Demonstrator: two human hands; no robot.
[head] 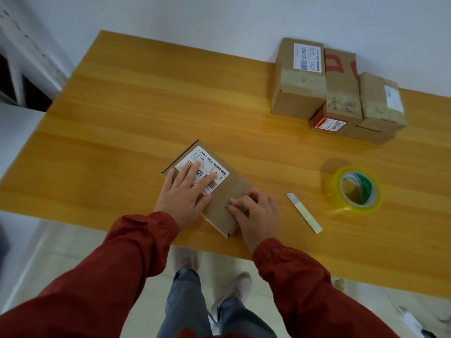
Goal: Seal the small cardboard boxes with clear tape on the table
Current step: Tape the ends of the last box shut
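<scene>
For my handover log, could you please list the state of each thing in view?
small cardboard box, closed, label up, on the table
left hand, flat on its label
right hand, fingers curled at its near end
tape roll, lying flat, untouched
cutter blade, lying loose
stacked boxes, taped

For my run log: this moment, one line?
left hand flat on box | right hand curled at near end | tape roll, blade untouched

cutter [303,213]: flat on tabletop [146,106], right side near my edge, metal tip pointing far-left, pale handle toward me | wall [219,20]: plain white, past far edge | floor [73,245]: pale tiles, my shoes [242,285] on it
</scene>
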